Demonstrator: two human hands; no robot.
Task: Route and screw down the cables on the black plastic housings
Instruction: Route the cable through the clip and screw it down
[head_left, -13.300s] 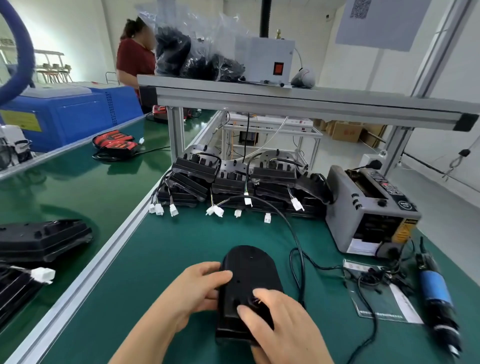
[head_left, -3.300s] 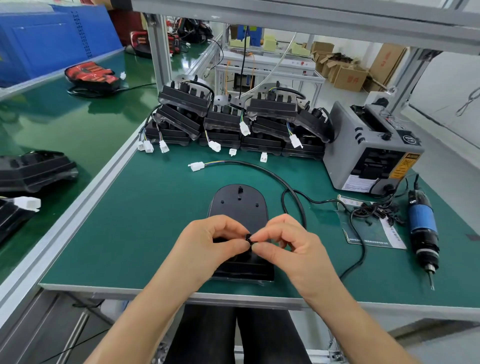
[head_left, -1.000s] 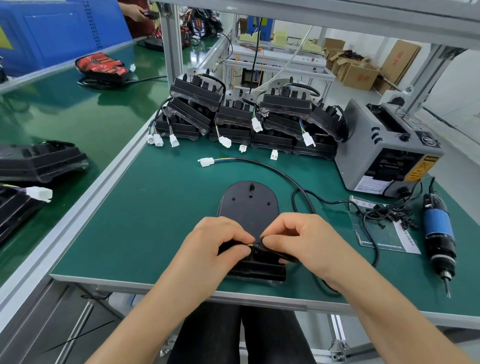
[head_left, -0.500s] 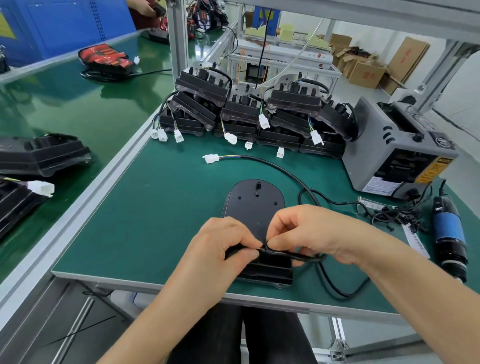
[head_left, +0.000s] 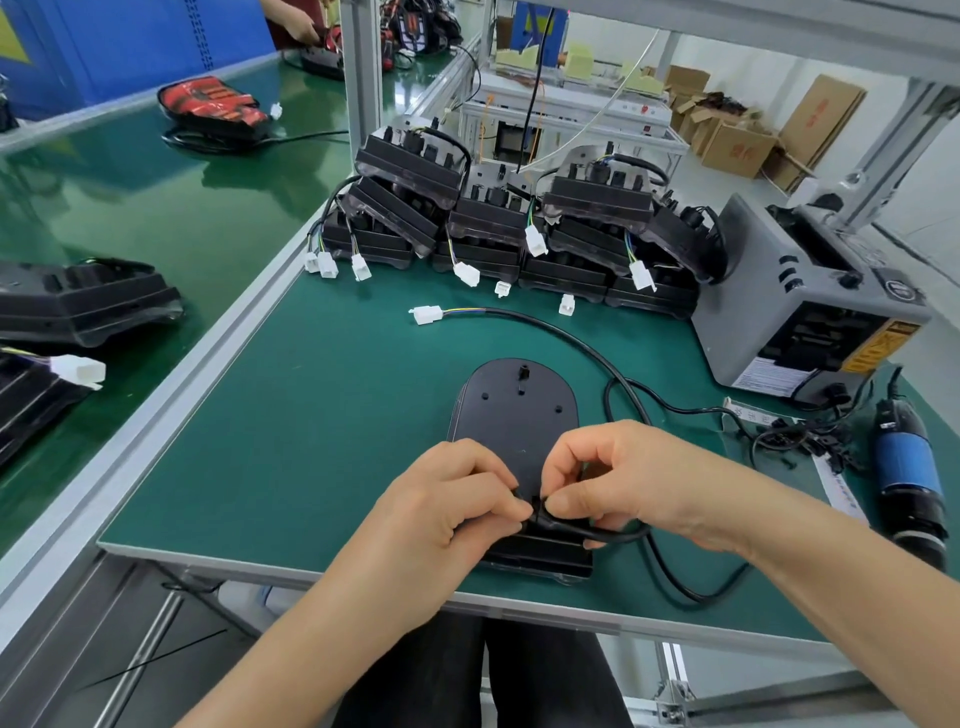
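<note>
A flat black plastic housing (head_left: 517, 410) with a rounded far end lies on the green mat near the table's front edge. A black cable (head_left: 563, 330) runs from its near end, loops to the right, and ends in a white connector (head_left: 427, 314) further back. My left hand (head_left: 447, 499) and my right hand (head_left: 631, 480) meet over the housing's near part. Both pinch the cable where it crosses the housing. My fingers hide the exact spot.
Several black housings (head_left: 498, 228) with white connectors are stacked at the back. A grey tape dispenser (head_left: 810, 301) stands at the right. A blue electric screwdriver (head_left: 906, 467) lies by small black clips (head_left: 795, 436). More housings (head_left: 78, 301) sit on the conveyor at the left.
Both hands stay pinched together on the cable over the housing's near end. The cable loop to the right has shifted a little. The view has tilted down slightly.
</note>
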